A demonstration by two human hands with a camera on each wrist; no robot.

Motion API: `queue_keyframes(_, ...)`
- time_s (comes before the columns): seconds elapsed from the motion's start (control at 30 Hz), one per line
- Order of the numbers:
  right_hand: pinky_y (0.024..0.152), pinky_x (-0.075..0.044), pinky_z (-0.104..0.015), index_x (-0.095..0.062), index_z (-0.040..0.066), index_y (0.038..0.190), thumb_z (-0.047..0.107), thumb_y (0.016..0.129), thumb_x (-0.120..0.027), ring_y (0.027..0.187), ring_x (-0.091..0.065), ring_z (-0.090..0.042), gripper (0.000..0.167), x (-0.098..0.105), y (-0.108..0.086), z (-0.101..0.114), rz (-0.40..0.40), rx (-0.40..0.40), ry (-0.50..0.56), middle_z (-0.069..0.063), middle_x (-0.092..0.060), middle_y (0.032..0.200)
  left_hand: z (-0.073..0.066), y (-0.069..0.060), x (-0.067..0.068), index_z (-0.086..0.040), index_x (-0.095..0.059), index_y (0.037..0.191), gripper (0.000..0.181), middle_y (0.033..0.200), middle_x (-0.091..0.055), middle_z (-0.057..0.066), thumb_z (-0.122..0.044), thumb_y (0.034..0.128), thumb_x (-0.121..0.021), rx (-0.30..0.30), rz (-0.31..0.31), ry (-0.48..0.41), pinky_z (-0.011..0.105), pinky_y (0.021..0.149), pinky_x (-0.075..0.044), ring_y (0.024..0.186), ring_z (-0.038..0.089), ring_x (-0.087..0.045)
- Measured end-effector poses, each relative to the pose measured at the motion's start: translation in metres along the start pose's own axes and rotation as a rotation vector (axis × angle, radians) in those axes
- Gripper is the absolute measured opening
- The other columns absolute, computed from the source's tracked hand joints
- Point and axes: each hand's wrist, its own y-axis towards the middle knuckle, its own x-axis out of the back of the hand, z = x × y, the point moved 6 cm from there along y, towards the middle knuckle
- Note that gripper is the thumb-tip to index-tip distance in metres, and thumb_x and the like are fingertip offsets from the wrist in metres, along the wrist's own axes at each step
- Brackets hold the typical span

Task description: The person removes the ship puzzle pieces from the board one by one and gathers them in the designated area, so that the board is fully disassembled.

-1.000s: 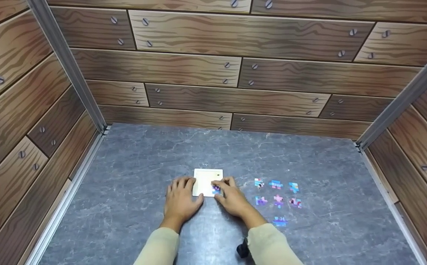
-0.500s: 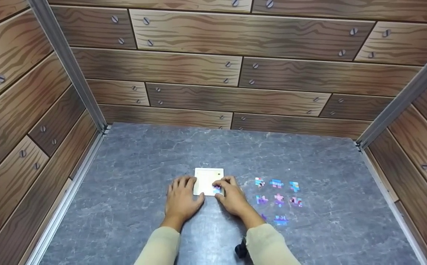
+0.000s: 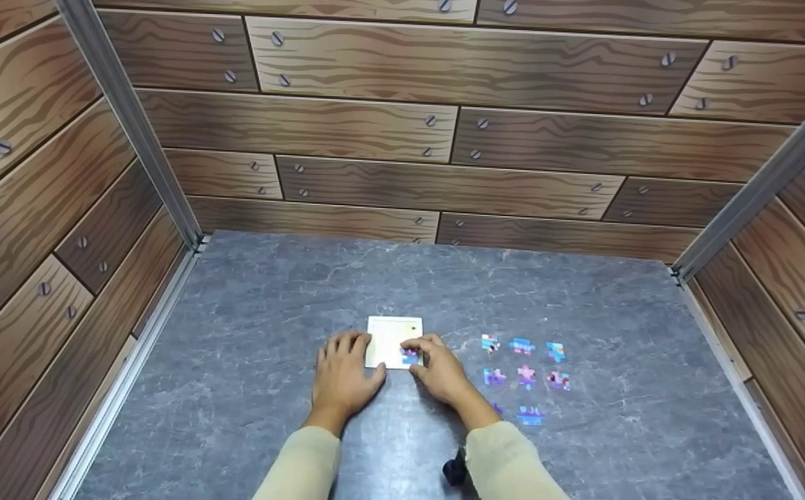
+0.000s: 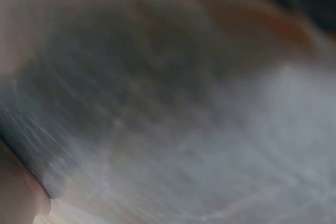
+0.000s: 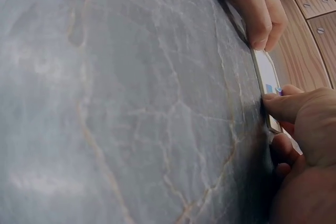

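Note:
In the head view, a small square cream puzzle tray point(image 3: 387, 340) lies flat on the table. My left hand point(image 3: 343, 378) holds its left side, index fingertip at the left edge and thumb at the near edge. A blue and purple jigsaw piece point(image 3: 409, 355) sits in the tray's near right corner. My right hand point(image 3: 442, 371) pinches that piece between index finger and thumb; the fingers partly cover it. Seen from the right wrist, the piece point(image 5: 279, 92) shows between thumb and index finger. The left wrist view is blurred, mostly table surface.
Several loose jigsaw pieces lie in rows to the right, among them a pink one point(image 3: 526, 376) and a blue-purple one point(image 3: 530, 416). Another is partly hidden behind the right forearm. A black object point(image 3: 454, 471) sits by the right sleeve. Wood-patterned walls point(image 3: 346, 125) surround the grey table point(image 3: 270, 292).
My right index finger and thumb have shifted slightly, so more of the piece in the tray's corner shows. The left hand stays at the tray.

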Motion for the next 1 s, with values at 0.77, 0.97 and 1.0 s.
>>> queue_keyframes(0.77, 0.084, -0.045, -0.021, -0.072, 0.001, 0.136, -0.009, 0.089, -0.076, 0.101, -0.056, -0.018, 0.049, 0.0019, 0.0057, -0.0028, -0.005, -0.078, 0.131, -0.015, -0.064, 0.122, -0.0011, 0.0002, 0.0012, -0.023, -0.064, 0.146, 0.062, 0.149, -0.062, 0.004, -0.059, 0.0957, -0.064, 0.007, 0.004, 0.008, 0.06, 0.119, -0.04, 0.145, 0.034, -0.051)
queue_keyframes(0.97, 0.078, -0.043, -0.019, -0.073, 0.0, 0.131, -0.011, 0.087, -0.074, 0.095, -0.053, -0.017, 0.045, 0.0018, 0.0057, -0.0044, -0.003, -0.088, 0.195, -0.016, -0.063, 0.117, -0.0009, -0.0001, 0.0006, -0.023, -0.065, 0.145, 0.061, 0.148, -0.062, 0.004, -0.059, 0.0959, -0.065, 0.003, 0.0, 0.014, 0.06, 0.118, -0.041, 0.144, 0.034, -0.051)
queue_keyframes(1.0, 0.077, -0.042, -0.019, -0.073, 0.0, 0.13, -0.011, 0.086, -0.074, 0.094, -0.053, -0.017, 0.045, 0.0018, 0.0056, -0.0046, -0.004, -0.087, 0.194, -0.015, -0.063, 0.116, -0.0008, -0.0003, 0.0004, -0.023, -0.065, 0.145, 0.061, 0.148, -0.062, 0.004, -0.059, 0.0959, -0.065, 0.003, -0.001, 0.015, 0.06, 0.118, -0.041, 0.144, 0.034, -0.052)
